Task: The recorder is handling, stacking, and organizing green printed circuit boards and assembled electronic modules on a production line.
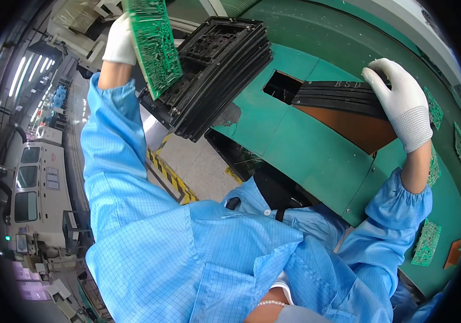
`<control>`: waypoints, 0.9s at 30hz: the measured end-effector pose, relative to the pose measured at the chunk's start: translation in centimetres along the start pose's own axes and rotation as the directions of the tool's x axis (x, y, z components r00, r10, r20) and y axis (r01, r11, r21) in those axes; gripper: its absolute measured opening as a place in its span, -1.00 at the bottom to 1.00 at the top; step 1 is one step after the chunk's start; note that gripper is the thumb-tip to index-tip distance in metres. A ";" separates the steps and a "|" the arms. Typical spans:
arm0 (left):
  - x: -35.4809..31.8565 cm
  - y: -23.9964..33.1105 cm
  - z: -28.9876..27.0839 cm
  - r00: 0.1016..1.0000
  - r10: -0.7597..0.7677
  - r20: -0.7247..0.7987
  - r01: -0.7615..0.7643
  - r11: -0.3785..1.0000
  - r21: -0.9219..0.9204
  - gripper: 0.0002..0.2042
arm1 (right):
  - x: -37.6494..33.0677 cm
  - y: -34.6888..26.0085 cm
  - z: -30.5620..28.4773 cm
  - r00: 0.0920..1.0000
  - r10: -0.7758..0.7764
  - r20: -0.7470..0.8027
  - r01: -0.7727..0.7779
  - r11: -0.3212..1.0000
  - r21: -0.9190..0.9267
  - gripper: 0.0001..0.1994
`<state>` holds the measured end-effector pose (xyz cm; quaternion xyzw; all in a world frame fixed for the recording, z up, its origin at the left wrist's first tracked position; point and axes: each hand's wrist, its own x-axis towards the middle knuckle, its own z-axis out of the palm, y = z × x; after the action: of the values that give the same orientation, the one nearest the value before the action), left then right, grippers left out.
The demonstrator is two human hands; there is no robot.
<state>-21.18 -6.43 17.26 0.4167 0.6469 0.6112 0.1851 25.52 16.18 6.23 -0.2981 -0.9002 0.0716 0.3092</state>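
Observation:
My left hand [120, 42], in a white glove, is closed on the edge of a green circuit board [155, 48]. The board stands upright at the upper left, its side covered with many leads and solder points facing the bench. Beside and partly behind it is a tall stack of black carrier frames [222, 64]. On the right, my right hand [402, 102], also gloved, curls over the right end of a shorter stack of black slabs [343, 97]. The thumb lies by the top slab; some fingertips are hidden behind the stack.
Brown sheet material [349, 126] lies beneath the slabs, next to a dark rectangular opening [282, 86] in the green bench [295, 145]. Further circuit boards [427, 242] lie along the right side. Yellow-black striped tape [172, 175] marks the floor, and a white machine [41, 183] stands left.

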 end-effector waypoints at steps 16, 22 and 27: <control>-16.2 -9.0 17.5 0.833 -0.172 0.525 0.512 0.599 -0.616 -0.60 | -0.3 -6.1 3.8 0.992 -0.028 0.124 -0.106 0.351 0.930 -0.36; -14.8 -10.9 21.8 0.740 0.029 0.672 0.580 0.480 -0.659 -0.61 | -0.6 -4.9 5.3 0.973 0.051 0.226 -0.230 0.096 0.968 -0.57; -13.9 -11.7 22.9 0.594 0.295 0.749 0.627 0.413 -0.660 -0.59 | -1.0 -5.2 7.3 0.994 0.106 -0.013 0.000 0.122 0.993 -0.62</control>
<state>0.46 -1.36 -1.74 0.3930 0.1088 0.5789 0.7061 19.19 11.82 1.51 -0.0529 -0.6030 0.6482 0.4621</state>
